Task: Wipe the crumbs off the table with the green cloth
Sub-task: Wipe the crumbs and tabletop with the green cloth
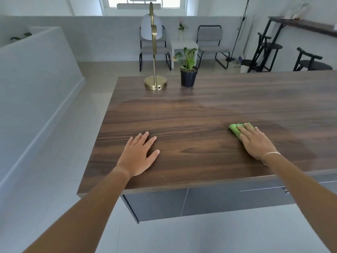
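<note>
A dark wooden table (200,110) fills the middle of the view. My right hand (255,143) lies flat on the green cloth (234,130), pressing it against the tabletop at the right; only the cloth's far left part shows past my fingers. My left hand (138,156) rests palm down on the bare wood near the front left corner, fingers spread and holding nothing. I cannot make out any crumbs on the surface.
A brass lamp (155,83) and a potted plant in a black pot (188,77) stand near the table's far edge. The table's left edge drops to a grey floor. Chairs and black stools stand beyond the table.
</note>
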